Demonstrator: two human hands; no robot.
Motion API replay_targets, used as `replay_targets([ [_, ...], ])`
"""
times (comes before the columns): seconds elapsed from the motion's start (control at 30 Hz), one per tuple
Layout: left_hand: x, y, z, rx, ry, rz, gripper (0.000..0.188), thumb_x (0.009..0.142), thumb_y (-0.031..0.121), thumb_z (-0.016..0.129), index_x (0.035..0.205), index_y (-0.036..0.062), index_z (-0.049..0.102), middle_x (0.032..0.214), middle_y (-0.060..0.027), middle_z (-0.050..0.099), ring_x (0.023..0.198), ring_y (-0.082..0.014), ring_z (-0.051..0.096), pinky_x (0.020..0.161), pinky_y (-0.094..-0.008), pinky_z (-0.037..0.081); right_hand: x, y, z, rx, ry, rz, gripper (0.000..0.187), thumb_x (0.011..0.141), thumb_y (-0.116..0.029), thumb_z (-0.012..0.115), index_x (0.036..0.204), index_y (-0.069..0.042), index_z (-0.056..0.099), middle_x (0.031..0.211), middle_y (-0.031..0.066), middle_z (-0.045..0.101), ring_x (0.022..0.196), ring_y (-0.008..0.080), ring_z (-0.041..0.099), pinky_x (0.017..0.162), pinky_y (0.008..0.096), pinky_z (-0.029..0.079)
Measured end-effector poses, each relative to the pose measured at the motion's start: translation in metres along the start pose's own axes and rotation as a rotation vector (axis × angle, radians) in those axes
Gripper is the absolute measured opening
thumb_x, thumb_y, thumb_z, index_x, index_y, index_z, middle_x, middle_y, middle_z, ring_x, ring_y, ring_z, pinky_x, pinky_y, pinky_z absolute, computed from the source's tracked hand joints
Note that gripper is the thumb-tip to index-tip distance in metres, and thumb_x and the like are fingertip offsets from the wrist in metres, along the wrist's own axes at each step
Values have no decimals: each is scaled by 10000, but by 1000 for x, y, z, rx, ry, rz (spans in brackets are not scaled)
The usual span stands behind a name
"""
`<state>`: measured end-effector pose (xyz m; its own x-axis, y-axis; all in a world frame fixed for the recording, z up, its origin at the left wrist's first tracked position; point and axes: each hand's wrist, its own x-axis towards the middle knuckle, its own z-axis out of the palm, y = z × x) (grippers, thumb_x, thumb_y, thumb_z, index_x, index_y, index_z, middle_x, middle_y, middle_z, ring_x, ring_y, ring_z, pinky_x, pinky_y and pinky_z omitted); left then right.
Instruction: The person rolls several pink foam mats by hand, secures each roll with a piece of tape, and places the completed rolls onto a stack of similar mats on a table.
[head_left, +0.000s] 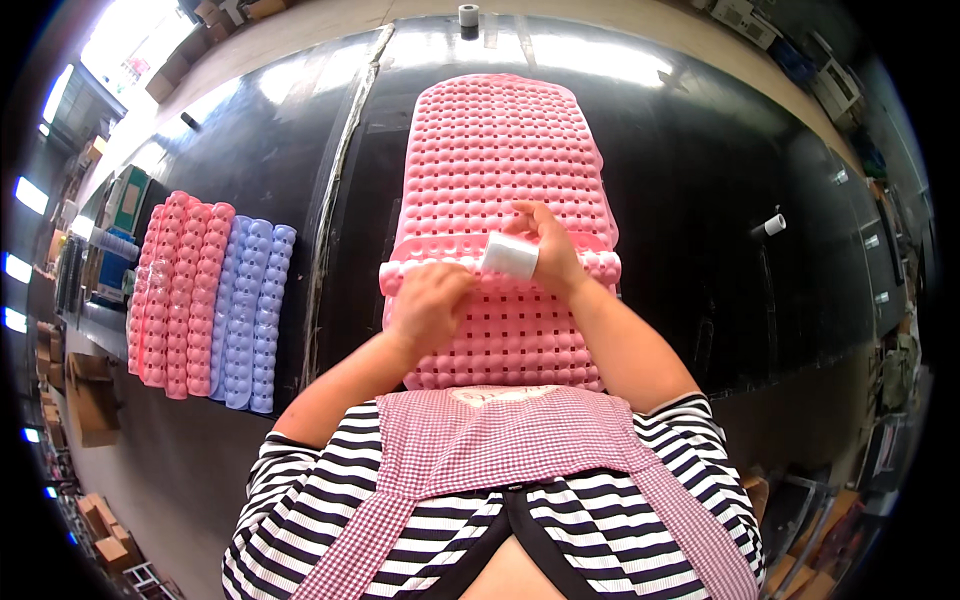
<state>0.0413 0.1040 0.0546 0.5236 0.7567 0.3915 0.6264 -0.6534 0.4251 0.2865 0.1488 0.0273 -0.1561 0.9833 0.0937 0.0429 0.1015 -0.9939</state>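
Observation:
A stack of pink bubble-textured bath mats (505,150) lies lengthwise in front of me. Across it sits a rolled-up pink mat (600,266), its ends pointing left and right. My right hand (548,248) is closed around a small roll of clear plastic film (510,257), held just over the middle of the rolled mat. My left hand (432,303) rests against the left part of that mat with its fingers curled in, close to the film roll. What its fingertips pinch, if anything, is hidden.
On the left stand several rolled pink mats (180,295) beside rolled blue mats (243,315), on the black table (700,200). Another film roll (775,224) lies at the right, and one roll (468,15) stands at the far edge. Cardboard boxes (93,398) are on the floor at left.

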Motion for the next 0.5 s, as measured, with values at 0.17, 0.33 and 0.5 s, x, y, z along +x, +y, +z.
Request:
replay_targets([
  [0.17, -3, -16, 36, 313, -52, 28, 735, 842, 132, 702, 1516, 34, 426, 1543, -173, 453, 1491, -371, 360, 1234, -556, 232, 55, -6, -10, 205, -52, -28, 126, 939, -88, 706, 1057, -47, 719, 960, 25, 722, 826, 87, 672, 696, 237, 551],
  [0.33, 63, -40, 36, 380, -258, -154, 888, 785, 355, 789, 1506, 13, 400, 1574, -206, 406, 1420, -385, 409, 1181, -553, 316, 38, -25, -4, 25, -136, -47, 141, 933, -48, 686, 1057, -9, 741, 1002, 51, 748, 895, 105, 695, 768, 266, 573],
  [0.5, 122, -55, 17, 296, -448, -312, 783, 761, 391, 829, 1406, 75, 515, 1456, -185, 491, 1371, -378, 457, 1083, -527, 439, -1, -8, 3, -490, -120, -427, 323, 829, -184, 816, 1131, -80, 768, 1197, 127, 754, 1227, 308, 673, 1146, 467, 429],
])
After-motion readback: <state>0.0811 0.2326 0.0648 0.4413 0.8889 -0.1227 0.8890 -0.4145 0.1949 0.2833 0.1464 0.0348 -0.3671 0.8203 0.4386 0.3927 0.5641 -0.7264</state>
